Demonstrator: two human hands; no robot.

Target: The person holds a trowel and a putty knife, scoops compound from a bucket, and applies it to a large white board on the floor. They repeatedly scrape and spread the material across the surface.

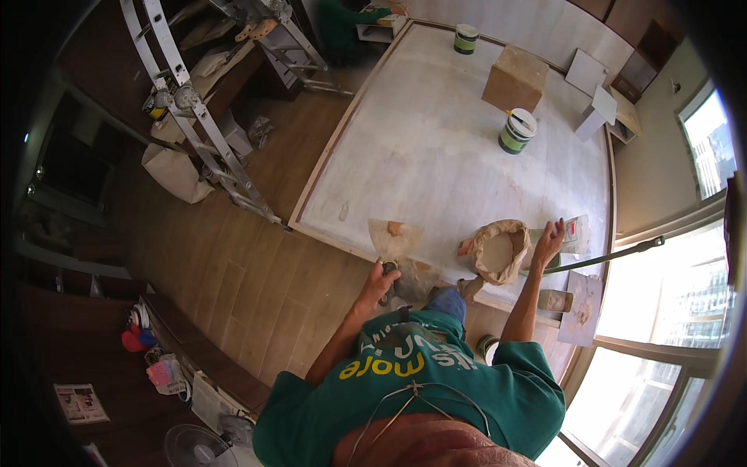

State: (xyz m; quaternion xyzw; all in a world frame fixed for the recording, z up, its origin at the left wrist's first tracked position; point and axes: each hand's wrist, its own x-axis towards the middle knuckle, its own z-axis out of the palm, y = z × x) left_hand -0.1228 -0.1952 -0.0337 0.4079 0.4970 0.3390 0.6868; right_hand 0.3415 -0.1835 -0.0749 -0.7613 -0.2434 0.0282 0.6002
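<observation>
My left hand (380, 282) is closed round the handle of a wide putty knife (395, 236), its broad blade pointing away from me with a brown smear on it. Just right of that hand is a grey-brown smeared surface (418, 280) that I cannot make out. My right hand (549, 245) is raised beside an opened brown paper bag (500, 251) of pale powder, its fingers loosely bent and apart. Next to those fingers is a flat whitish piece with a red label (574, 230); contact between them is unclear.
A large whitish panel (405, 132) carries two green-and-white buckets, including one nearer (517, 131), and a brown box (515, 78). A dark pole (615, 254) slants near the window. An aluminium ladder (204, 128) stands left. Another person's green sleeve (342, 27) shows at the far edge.
</observation>
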